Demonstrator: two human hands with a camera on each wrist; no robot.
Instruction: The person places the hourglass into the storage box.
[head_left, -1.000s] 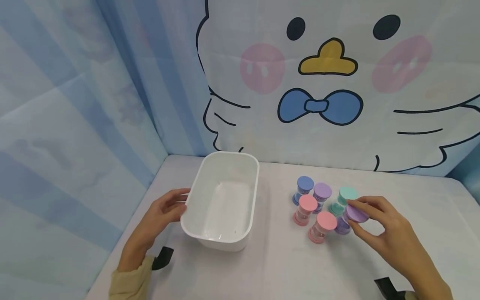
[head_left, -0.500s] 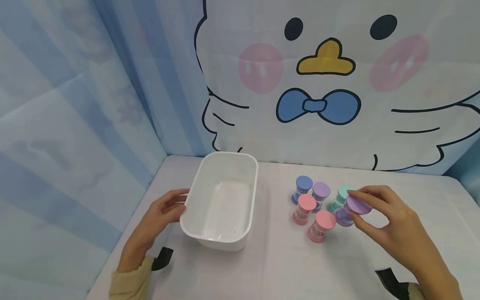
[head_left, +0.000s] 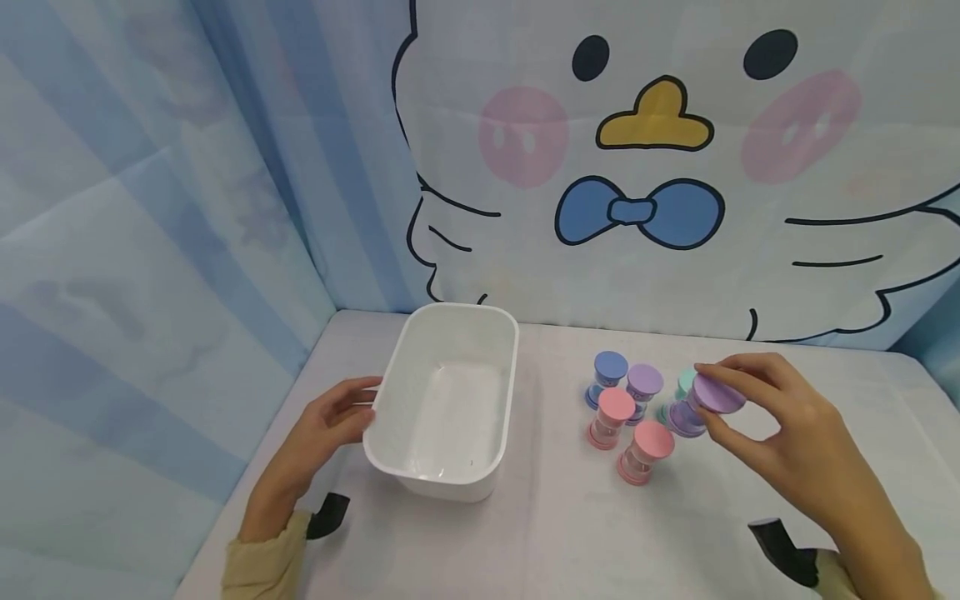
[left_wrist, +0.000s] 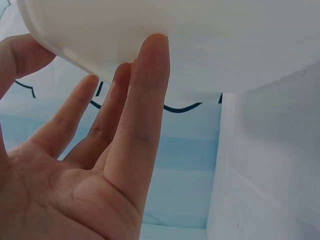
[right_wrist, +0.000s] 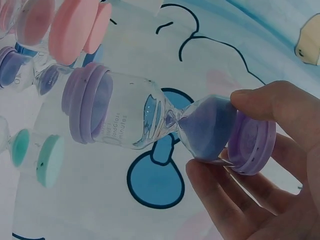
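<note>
My right hand (head_left: 795, 425) pinches a purple-capped hourglass (head_left: 716, 393) by its top end, thumb on one side and fingers on the other. In the right wrist view, its purple sand sits in the bulb nearest the fingers. Close by stand a mint hourglass (head_left: 686, 381), partly hidden by the held one, a blue hourglass (head_left: 611, 367), another purple hourglass (head_left: 645, 382) and two pink ones, a farther pink hourglass (head_left: 616, 407) and a nearer pink hourglass (head_left: 652, 442). With extended fingers, my left hand (head_left: 322, 429) touches the outer left side of a white plastic bin (head_left: 420, 477).
The bin, with nothing inside, stands left of the hourglasses on a white-covered table (head_left: 570, 533). A printed cartoon curtain (head_left: 525, 267) hangs behind the table's back edge, and a blue striped curtain (head_left: 187, 292) borders its left side.
The right hand has lifted the purple hourglass upward, away from the nearer pink one, and it now covers more of the mint one. The left hand stays at the bin.
</note>
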